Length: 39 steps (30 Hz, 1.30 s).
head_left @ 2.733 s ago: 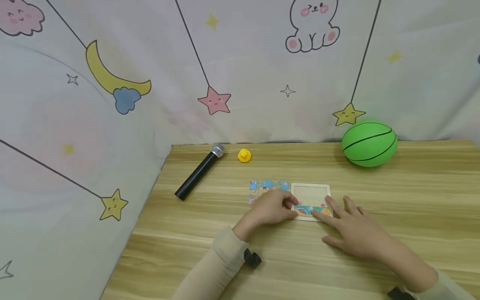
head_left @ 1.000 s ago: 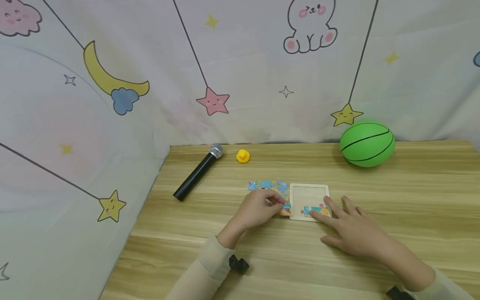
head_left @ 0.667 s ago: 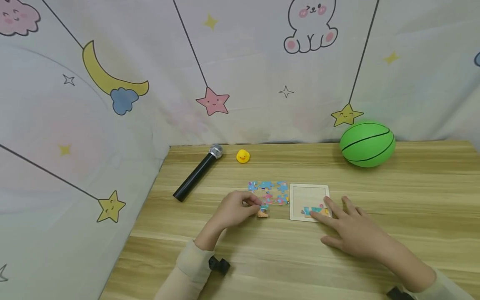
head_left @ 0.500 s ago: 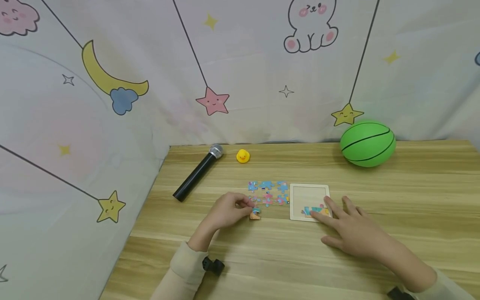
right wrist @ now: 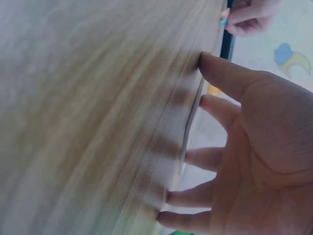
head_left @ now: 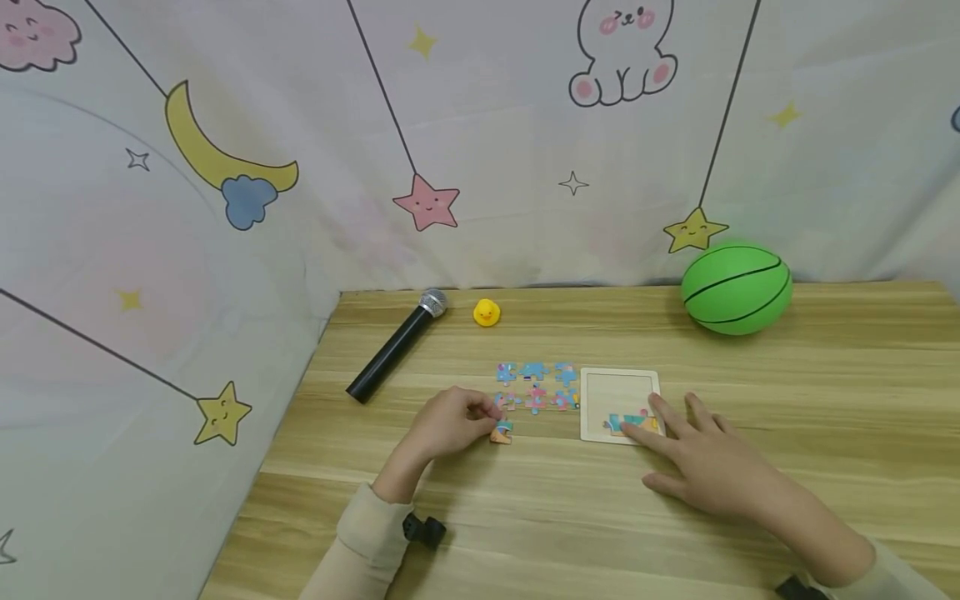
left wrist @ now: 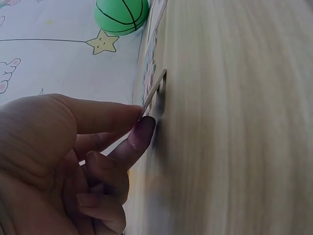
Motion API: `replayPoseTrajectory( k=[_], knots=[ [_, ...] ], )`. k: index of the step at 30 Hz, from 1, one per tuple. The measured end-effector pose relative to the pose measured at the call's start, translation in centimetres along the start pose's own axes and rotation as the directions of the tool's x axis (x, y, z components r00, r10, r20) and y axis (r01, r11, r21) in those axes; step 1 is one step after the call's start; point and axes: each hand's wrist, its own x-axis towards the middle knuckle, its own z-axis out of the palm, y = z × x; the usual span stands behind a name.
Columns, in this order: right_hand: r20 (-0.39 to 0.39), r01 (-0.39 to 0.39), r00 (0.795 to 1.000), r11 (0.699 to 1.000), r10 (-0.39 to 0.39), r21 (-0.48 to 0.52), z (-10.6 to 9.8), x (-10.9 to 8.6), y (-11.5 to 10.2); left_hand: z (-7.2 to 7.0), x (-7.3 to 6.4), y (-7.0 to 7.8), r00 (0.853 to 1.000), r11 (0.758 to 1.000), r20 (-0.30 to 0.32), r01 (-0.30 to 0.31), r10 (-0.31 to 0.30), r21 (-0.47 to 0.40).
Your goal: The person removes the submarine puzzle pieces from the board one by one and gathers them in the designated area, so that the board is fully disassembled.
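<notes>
Between thumb and index finger, my left hand [head_left: 446, 423] pinches a teal and orange jigsaw piece [head_left: 502, 432]. The left wrist view shows the piece [left wrist: 155, 90] edge-on, tilted close over the wood. Just behind it lie several loose pink and blue puzzle pieces [head_left: 535, 397] in two rows. To their right is a square wooden puzzle frame [head_left: 582, 407], with teal and orange pieces [head_left: 633, 422] joined in its lower right part. My right hand [head_left: 708, 462] spreads over the frame's right side, its index fingertip on those pieces. In the right wrist view its fingers [right wrist: 203, 159] reach down to the frame and table.
A black microphone [head_left: 397, 346] lies at the table's left, beside a small yellow rubber duck [head_left: 487, 313]. A green ball [head_left: 737, 288] sits at the back right. Behind the wooden table [head_left: 600, 533] hangs a patterned cloth [head_left: 510, 167].
My left hand has lifted the teal and orange piece out of the frame's lower left and carried it left, below the loose pieces. The right hand has stayed on the frame.
</notes>
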Motion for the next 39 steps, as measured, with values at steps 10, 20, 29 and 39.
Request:
replayPoseTrajectory(
  k=[10,20,29,39],
  knots=[
    [-0.004,0.003,1.0,1.0,-0.003,-0.001,0.2,0.0,0.1,0.1,0.0,0.2,1.0,0.998,-0.022,-0.021,0.022,0.054],
    [-0.007,0.005,1.0,1.0,-0.005,0.006,0.1,0.0,0.1,1.1,1.3,3.2,0.992,0.989,0.037,-0.12,0.117,0.09],
    [-0.01,0.002,1.0,0.999,-0.001,0.047,-0.1,-0.7,0.6,3.8,3.4,6.7,0.977,0.972,0.09,-0.205,0.195,0.119],
    [-0.006,0.011,1.0,0.999,-0.01,0.053,0.1,-1.0,1.2,6.4,5.4,9.8,0.968,0.952,0.143,-0.234,0.209,0.198]
  ],
)
